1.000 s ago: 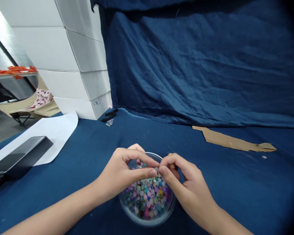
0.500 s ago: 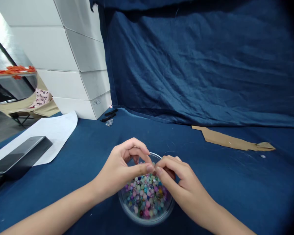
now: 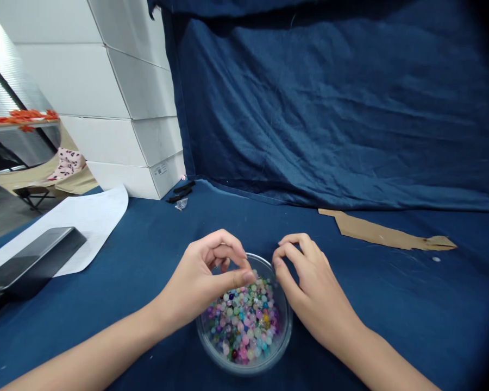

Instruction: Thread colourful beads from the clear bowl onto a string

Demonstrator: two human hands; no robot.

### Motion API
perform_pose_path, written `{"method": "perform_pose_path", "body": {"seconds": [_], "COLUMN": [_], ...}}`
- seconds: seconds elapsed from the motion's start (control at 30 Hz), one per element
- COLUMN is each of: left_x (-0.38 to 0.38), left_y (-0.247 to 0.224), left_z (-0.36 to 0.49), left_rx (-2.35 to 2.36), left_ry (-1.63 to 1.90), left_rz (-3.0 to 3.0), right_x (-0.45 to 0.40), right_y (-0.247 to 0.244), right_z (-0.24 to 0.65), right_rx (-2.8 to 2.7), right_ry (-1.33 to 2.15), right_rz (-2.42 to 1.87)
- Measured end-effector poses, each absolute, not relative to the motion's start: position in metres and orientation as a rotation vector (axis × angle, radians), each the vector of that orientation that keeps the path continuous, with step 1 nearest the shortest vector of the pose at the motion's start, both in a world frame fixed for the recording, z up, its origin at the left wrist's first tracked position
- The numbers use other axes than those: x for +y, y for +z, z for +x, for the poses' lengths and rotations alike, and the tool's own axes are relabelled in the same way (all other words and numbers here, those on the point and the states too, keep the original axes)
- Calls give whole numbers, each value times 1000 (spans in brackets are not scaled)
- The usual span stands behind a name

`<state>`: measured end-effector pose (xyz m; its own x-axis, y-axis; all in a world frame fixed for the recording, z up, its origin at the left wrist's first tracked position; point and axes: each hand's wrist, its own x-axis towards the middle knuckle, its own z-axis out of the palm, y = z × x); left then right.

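Observation:
A round clear glass bowl [image 3: 244, 370] stands on the blue cloth just in front of me, filled with many small multicoloured translucent beads [image 3: 244, 320]. My left hand [image 3: 207, 269] curves over the near-left rim, its thumb and fingertips close above the beads. Whether it pinches a bead cannot be seen. My right hand [image 3: 305, 277] rests beside the bowl's right rim, fingers loosely curled and apart, with nothing visible in them.
Dark blue cloth [image 3: 350, 304] covers the table and hangs behind as a backdrop. A brown cardboard strip [image 3: 383, 234] lies to the right. On the left are a white paper sheet [image 3: 98, 217] and a dark flat slab [image 3: 36, 260]. Stacked white boxes [image 3: 134, 108] stand behind.
My right hand has moved rightward, away from my left hand's fingertips, to beside the bowl's rim. My left hand has stayed almost still over the bowl.

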<state>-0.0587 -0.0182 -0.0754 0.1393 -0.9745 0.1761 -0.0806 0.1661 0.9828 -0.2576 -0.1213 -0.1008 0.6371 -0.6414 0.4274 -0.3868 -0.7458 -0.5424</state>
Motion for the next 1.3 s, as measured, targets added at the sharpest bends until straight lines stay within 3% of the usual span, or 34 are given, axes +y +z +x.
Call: {"method": "perform_pose_path", "body": {"seconds": [0.2, 0.67, 0.83, 1.1, 1.3], "left_x": [-16, -15, -14, -17, -19], "left_y": [-74, -60, -55, -58, -56], "left_z": [-60, -51, -48, -46, -47], "left_rx": [-1328, -1946, -2159, -2142, -1807], "left_ry": [-830, -314, -340, -425, -429], "left_rz": [1255, 1576, 1828, 1863, 1591], "right_x": [-109, -109, -115, -123, -117], "right_y": [-95, -94, -92, -94, -96], "right_z": [-258, -258, -258, -260, -259], "right_rx": [407, 595, 700, 671, 644], "right_ry": [-756, -914, -1039, -1152, -1076], "right_rz": [-2320, -2027, -1816, -1673, -1747]}}
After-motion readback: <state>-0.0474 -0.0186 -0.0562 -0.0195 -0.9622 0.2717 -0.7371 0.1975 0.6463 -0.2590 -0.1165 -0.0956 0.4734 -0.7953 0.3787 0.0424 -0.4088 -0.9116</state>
